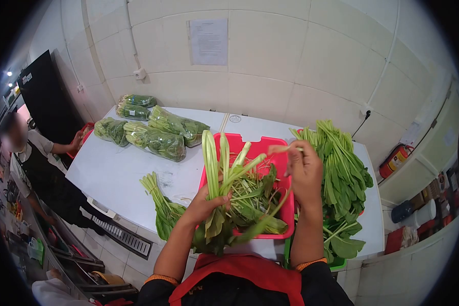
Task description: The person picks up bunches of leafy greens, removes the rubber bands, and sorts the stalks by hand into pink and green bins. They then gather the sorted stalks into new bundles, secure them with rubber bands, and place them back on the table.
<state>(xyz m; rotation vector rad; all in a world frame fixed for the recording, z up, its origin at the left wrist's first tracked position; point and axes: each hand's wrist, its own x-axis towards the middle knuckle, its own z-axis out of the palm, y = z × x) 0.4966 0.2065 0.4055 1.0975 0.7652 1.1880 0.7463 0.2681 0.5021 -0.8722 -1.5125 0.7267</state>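
Observation:
My left hand is closed around a bunch of leafy greens, pale stalks up and leaves hanging below. It is at the left side of a red basket that holds loose stems and leaves. Over the basket's right side, my right hand pinches a thin stalk, its fingers closed. To the right lies a large heap of leafy greens. A smaller bundle of greens rests left of the basket.
Bagged greens lie at the back left of the white table. Part of a green container shows at the front right. A person in an apron stands at the left. A fire extinguisher is at the right.

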